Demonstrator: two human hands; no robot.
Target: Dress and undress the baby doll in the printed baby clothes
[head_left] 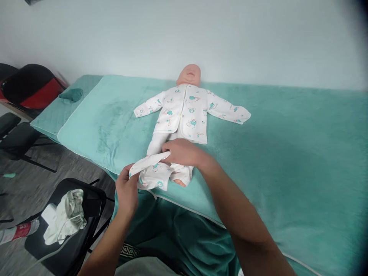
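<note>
A baby doll [189, 74] lies face up on the green bed cover, its head toward the wall. It wears a white printed jacket [186, 111] with both sleeves spread out. White printed baby pants [156, 176] are bunched around its lower legs, and one foot shows at a leg opening. My left hand [126, 188] pinches the waistband at its left end. My right hand [182, 152] grips the waistband's other end over the doll's legs, its fingertips partly hidden.
The green bed [281, 165] stands against a white wall. At lower left, a black chair [76, 249] holds a crumpled light cloth [70, 214] and a white cable. Beside it is a bottle with a red label [24, 230]. More chairs [34, 86] stand at far left.
</note>
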